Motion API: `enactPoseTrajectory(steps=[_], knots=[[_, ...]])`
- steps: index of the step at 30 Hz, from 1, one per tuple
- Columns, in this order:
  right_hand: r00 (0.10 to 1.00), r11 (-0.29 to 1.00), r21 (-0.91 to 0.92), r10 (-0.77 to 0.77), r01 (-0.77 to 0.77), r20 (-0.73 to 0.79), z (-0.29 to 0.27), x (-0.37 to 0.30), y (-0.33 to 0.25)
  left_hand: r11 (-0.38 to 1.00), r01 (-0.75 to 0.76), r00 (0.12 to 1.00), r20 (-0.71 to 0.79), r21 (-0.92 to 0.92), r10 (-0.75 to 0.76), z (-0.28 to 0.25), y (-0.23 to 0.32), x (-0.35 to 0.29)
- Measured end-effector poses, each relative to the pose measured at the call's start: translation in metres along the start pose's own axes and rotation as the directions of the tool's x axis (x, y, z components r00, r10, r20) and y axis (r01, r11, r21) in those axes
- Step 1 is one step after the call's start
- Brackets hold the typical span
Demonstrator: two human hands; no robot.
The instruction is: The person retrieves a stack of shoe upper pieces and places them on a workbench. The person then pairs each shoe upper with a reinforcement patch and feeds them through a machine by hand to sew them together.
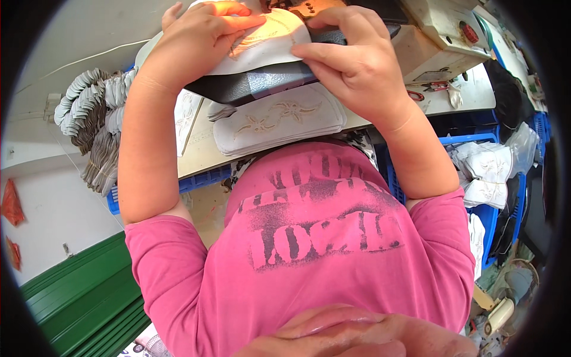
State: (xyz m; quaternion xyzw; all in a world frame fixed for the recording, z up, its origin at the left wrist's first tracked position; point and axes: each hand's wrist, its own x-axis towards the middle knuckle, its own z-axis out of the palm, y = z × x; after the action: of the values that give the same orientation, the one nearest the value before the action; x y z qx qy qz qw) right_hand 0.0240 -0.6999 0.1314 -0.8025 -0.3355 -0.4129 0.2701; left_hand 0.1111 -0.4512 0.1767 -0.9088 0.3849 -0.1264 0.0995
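Note:
A white cut piece (pixel 278 41) with stitched decoration lies under warm light on a black padded surface (pixel 238 86) at the top of the head view. My left hand (pixel 199 44) rests over its left side, fingers stretched out and spread on it. At its right edge, my right hand (pixel 357 59) pinches the piece between thumb and forefinger, the other fingers bent above. Closer to my body, a stack of white pieces (pixel 279 122) with tan flower embroidery sits on the table. What lies under the piece is hidden.
Bundled grey-white pieces (pixel 95 113) stand at the left. A beige machine housing (pixel 440 38) is at the far right, with red-handled scissors (pixel 435 86) on the table nearby. Blue crates (pixel 491 229) at the right hold tied white pieces (pixel 485 169).

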Motion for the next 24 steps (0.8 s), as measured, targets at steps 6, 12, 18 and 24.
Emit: enactPoseTrajectory(steps=[6,12,18,24], knots=[[0.991,0.998,0.005,0.065,-0.066,0.119,0.019,-0.008,-0.001,0.998,0.026,0.999,0.026,0.066,-0.028,-0.002,-0.006,0.005],[0.995,0.999,-0.028,0.043,-0.041,0.089,0.019,-0.013,0.001,0.998,-0.021,0.987,-0.159,-0.058,0.012,-0.002,0.024,-0.013],[0.989,0.999,-0.007,0.035,-0.035,0.142,0.017,-0.01,0.001,0.855,-0.165,0.973,-0.223,-0.492,0.059,0.004,0.017,-0.012],[0.984,0.999,-0.011,0.053,-0.052,0.172,0.018,-0.01,-0.001,0.826,-0.217,0.963,-0.25,-0.52,0.095,0.008,0.008,-0.01]])
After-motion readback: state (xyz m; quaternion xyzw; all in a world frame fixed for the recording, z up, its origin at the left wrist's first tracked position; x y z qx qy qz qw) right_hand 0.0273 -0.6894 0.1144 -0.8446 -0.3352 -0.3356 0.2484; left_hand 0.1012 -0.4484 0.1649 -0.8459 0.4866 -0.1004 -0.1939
